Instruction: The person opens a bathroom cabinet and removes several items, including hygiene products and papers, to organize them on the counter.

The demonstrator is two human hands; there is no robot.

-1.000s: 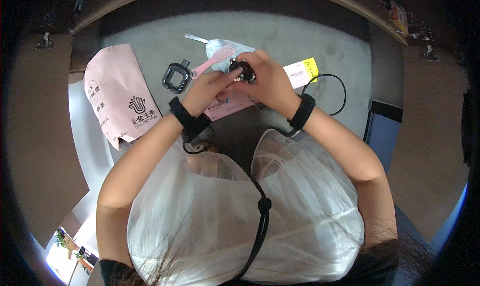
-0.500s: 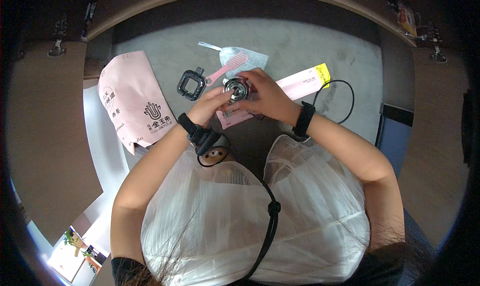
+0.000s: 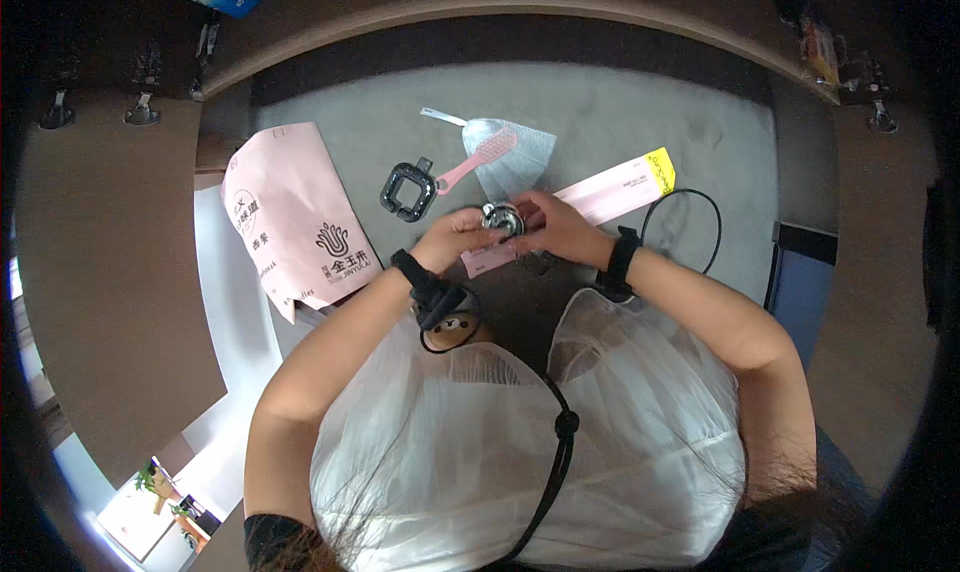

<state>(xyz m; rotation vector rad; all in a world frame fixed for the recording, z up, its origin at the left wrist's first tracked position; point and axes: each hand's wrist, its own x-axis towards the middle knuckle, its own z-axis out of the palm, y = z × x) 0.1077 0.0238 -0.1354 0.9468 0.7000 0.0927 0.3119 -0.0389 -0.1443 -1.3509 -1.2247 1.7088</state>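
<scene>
- Both hands on a small round shiny metal thing [image 3: 502,220], held up over the near part of the worktop [image 3: 640,102]; exact kind too small to tell.
- Left hand [image 3: 450,239]: thumb and fingers pinch its left and near side.
- Right hand [image 3: 565,232]: fingers curled on its right side; exact fingertip contact partly hidden.
- Pink strip [image 3: 612,197] with a yellow end slants behind and under the right hand, sticking out on both sides.
- Light-blue piece [image 3: 520,170] with a white strap lies just beyond the metal thing.
- Pink brush-like tool [image 3: 490,149]: wide end over the light-blue piece, thin end right beside a black square frame [image 3: 405,213].
- Pink paper bag [image 3: 285,207], printed, lies flat at left, well apart from the metal thing.
- Black cord [image 3: 718,224] loops at right, near the strip's yellow end.
- Black straps on both wrists.
</scene>
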